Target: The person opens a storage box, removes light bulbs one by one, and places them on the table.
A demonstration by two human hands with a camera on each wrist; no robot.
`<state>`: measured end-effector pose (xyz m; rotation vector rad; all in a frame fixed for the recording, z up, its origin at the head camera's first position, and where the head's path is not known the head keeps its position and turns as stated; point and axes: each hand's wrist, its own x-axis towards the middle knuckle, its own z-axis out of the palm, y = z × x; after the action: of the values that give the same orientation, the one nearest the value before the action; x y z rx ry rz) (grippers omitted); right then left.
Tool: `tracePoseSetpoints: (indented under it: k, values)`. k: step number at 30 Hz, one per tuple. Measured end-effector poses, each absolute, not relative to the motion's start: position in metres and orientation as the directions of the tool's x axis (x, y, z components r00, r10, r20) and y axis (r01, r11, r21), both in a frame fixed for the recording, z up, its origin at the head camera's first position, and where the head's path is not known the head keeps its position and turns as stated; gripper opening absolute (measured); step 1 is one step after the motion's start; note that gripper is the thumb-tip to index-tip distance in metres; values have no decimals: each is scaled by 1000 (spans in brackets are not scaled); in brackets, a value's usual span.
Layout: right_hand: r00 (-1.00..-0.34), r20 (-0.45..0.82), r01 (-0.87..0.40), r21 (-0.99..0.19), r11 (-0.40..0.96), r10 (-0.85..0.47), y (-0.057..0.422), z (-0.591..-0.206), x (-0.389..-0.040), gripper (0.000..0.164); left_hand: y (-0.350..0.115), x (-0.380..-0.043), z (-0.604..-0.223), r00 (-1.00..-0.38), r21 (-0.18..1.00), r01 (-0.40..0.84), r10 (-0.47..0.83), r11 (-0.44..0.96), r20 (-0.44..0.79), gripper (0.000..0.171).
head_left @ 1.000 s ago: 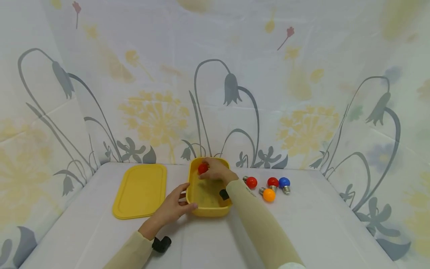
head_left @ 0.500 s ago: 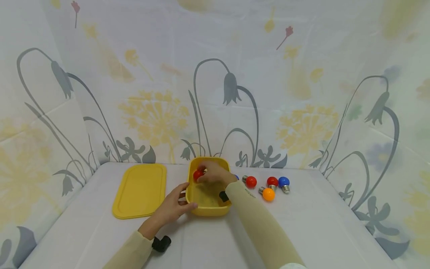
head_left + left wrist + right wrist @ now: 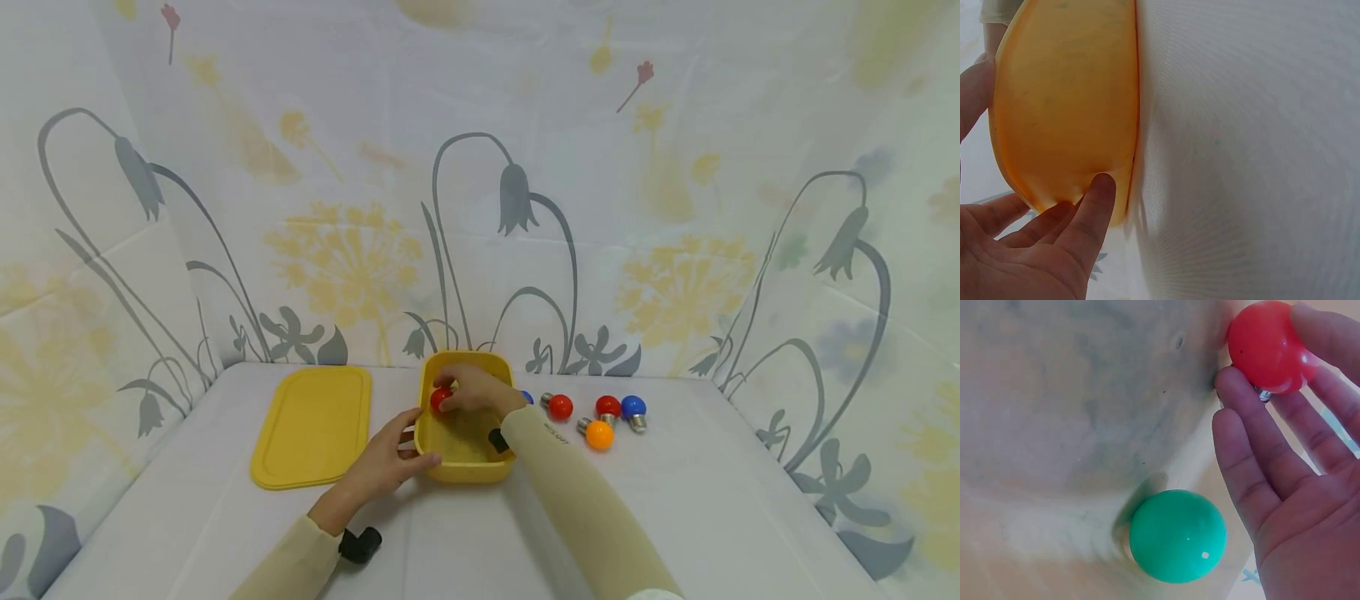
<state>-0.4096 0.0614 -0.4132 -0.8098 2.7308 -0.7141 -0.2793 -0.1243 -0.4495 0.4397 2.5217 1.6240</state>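
Observation:
A yellow plastic box stands on the table in front of the person, seen in the head view. The left hand holds its near left corner, thumb at the front rim and fingers against the outer wall. In the left wrist view, fingertips press that wall. Inside the box, the right hand pinches a red light bulb between thumb and fingers, close to the left wall. A green bulb lies in the box below the right hand; the head view hides it behind the hand.
Left of the box lies a flat yellow lid. On the right are a red bulb, another red bulb, an orange bulb and a blue bulb. A second blue bulb is partly hidden by the right sleeve.
The right hand has moved the red bulb slightly left and nearer the person, lower into the box. A blue bulb now peeks out beside the sleeve. The left hand stays put.

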Motion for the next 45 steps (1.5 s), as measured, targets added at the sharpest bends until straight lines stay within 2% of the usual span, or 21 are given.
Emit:
tracePoseSetpoints:
  k: [13, 18, 27, 32, 39, 45]
  values:
    - [-828, -88, -463, -451, 763, -554, 58, -411, -408, 32, -125, -279, -447, -950, 908, 176, 307, 380, 56, 86]
    - [-838, -84, -444, -471, 762, -540, 58, -405, -406, 32, -125, -278, -447, -951, 913, 180, 303, 365, 66, 85]
    - [-829, -30, -463, -523, 716, -558, 64, -389, -399, 28, -125, -277, -446, -951, 917, 171, 305, 361, 57, 87]
    - [-832, -4, -476, -510, 716, -555, 68, -382, -398, 31, -125, -277, -445, -953, 917, 160, 300, 367, 46, 87]
    - [-830, 24, -475, -554, 684, -557, 75, -366, -391, 33, -123, -277, -444, -956, 914, 151, 290, 377, 39, 86]
    - [-817, 71, -517, -530, 672, -572, 80, -354, -386, 32, -122, -276, -443, -964, 910, 125, 266, 394, 17, 86]
